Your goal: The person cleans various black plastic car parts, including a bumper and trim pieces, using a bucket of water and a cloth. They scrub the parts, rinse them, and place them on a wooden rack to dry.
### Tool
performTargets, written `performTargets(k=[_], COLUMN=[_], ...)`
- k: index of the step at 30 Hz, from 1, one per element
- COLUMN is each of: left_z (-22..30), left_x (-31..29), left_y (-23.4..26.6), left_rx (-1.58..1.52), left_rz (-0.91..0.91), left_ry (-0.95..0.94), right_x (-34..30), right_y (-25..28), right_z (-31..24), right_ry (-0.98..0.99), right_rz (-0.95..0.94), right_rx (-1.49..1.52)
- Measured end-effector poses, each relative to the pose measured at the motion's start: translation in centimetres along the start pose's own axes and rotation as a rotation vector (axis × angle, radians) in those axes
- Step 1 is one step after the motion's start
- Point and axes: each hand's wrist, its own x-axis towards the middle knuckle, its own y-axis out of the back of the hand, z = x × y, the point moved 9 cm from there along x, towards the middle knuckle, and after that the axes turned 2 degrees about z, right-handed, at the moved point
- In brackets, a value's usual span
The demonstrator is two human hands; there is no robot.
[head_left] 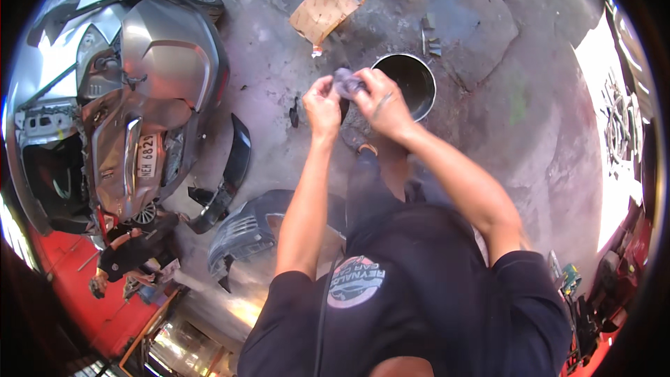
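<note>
A crumpled greyish-purple rag (346,82) is bunched up between my two hands, slightly blurred. My right hand (384,101) is closed around its right side, fingers curled over the cloth. On the other side my left hand (322,108) is closed with bent fingers at the rag's left edge; its grip is partly hidden. Just right of my hands, on the floor, stands a round bucket (432,91) with a pale rim and a dark inside. My right wrist passes over its near left edge.
At left stands a silver car (171,63) with its rear parts opened up. Black trim (237,157) and a grey bumper (241,237) lie near it. Cardboard (324,14) and small metal pieces (429,38) rest on the floor ahead. Another person (129,258) is at lower left.
</note>
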Motion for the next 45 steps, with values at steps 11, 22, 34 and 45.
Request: performTargets(k=[11,22,34,45], left_z=[7.1,11.1,3.7,6.1], left_x=[-2.6,-2.9,-2.4,-3.0], left_y=[-6.9,-8.9,-8.7,-10.3], left_rx=[-0.033,-0.262,-0.614,-0.894], left_rz=[0.050,0.094,0.101,-0.211], left_ry=[-0.140,-0.178,0.013,0.223], right_x=[3.0,2.6,1.5,1.8], right_y=[6.4,9.6,9.0,9.6], right_z=[-1.0,-5.7,-3.4,-7.3], right_ry=[-0.054,0.129,0.102,0.338], right_rz=[0.044,0.277,0.149,0.155], right_rx=[-0.086,0.097,0.264,0.126])
